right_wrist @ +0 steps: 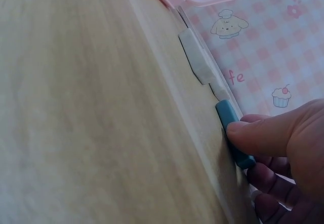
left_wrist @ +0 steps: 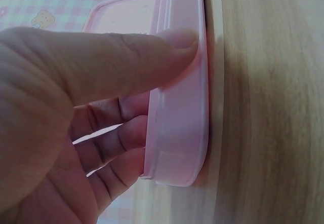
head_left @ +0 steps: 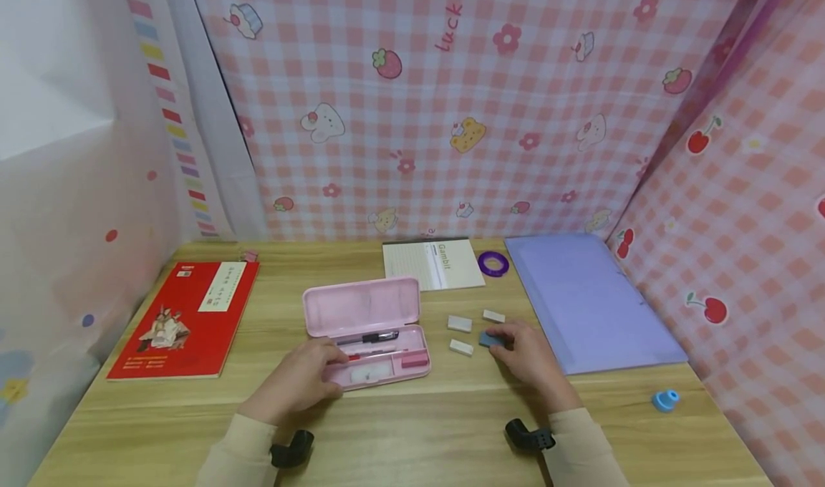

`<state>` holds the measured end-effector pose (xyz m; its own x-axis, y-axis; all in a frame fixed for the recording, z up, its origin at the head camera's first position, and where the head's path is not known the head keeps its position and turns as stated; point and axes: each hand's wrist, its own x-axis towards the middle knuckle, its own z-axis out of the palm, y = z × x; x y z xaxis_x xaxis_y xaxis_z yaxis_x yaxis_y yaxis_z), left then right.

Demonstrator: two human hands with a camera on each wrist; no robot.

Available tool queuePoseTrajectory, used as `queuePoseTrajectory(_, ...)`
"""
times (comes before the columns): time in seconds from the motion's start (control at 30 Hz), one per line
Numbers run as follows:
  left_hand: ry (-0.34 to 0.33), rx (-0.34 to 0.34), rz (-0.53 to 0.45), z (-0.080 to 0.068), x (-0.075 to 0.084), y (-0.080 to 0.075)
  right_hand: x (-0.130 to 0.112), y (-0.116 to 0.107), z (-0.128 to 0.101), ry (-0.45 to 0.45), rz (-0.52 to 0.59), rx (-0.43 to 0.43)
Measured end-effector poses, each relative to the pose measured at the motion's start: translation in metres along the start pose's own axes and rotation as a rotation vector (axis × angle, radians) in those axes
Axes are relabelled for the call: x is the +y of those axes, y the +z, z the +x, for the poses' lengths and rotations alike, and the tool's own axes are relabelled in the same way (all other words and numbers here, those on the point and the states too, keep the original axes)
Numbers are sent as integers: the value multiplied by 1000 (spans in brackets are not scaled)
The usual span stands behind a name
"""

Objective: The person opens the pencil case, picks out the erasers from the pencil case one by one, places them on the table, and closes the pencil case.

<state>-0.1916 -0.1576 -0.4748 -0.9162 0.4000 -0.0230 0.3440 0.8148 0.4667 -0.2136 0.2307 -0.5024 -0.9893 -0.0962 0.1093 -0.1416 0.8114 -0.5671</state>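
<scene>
An open pink pencil case [head_left: 361, 303] lies on the table with its lid tipped back. Inside it are a black pen [head_left: 370, 338], a pink eraser [head_left: 415, 359] and a white piece [head_left: 371, 372]. My left hand [head_left: 306, 376] grips the case's left end, the thumb [left_wrist: 174, 44] pressed along its front wall [left_wrist: 179, 117]. To the right of the case, my right hand [head_left: 525, 351] pinches a blue eraser [right_wrist: 230, 122] between thumb and fingers, low at the tabletop. Three white erasers [head_left: 460, 323] lie close by; part of the blue one is hidden by my fingers.
At the left is a red book [head_left: 183, 322]. A Gambit notepad [head_left: 435, 265] and a purple tape ring [head_left: 493, 263] lie at the back. A lilac folder [head_left: 589, 304] covers the right side, with a small blue object [head_left: 666, 400] in front. Patterned cloth walls surround the table.
</scene>
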Motion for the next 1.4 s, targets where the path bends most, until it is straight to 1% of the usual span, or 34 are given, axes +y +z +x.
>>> queuePoseTrajectory(0.17,-3,-5,-7,0,0,0,0,-1,-1,10,11,-4)
queuePoseTrajectory(0.43,-16,-8,-18,1,-1,0,3,-5,-1,15,92,2)
queuePoseTrajectory(0.53,-28,-11,-27,1,-1,0,-2,-13,-2,30,125,21)
queuePoseTrajectory(0.6,-37,-15,-32,2,-1,-1,-9,-18,-2,26,133,41)
queuePoseTrajectory(0.7,-43,-18,-36,2,-1,-1,-28,-19,-3,-40,111,57)
queuePoseTrajectory(0.8,-40,-18,-33,3,-1,-2,-57,-8,-4,-161,98,35)
queuePoseTrajectory(0.87,-39,-16,-29,3,-1,-2,-79,4,-6,-247,81,-17)
queuePoseTrajectory(0.93,-34,-13,-28,3,-2,-2,-100,20,-9,-330,63,-94)
queuePoseTrajectory(1.0,-31,-8,-28,2,-2,-2,-117,35,-11,-403,16,-164)
queuePoseTrajectory(1.1,-15,-2,-26,2,-2,-3,-136,56,-12,-488,-54,-218)
queuePoseTrajectory(1.13,-14,-2,-27,2,-2,-3,-140,61,-12,-501,-68,-225)
queuePoseTrajectory(1.2,-14,-5,-28,2,-2,-2,-145,70,-12,-539,-101,-216)
queuePoseTrajectory(1.27,-18,-10,-31,2,-2,-2,-148,77,-10,-558,-124,-206)
queuePoseTrajectory(1.4,-18,-14,-42,3,-1,-3,-151,84,-8,-559,-149,-208)
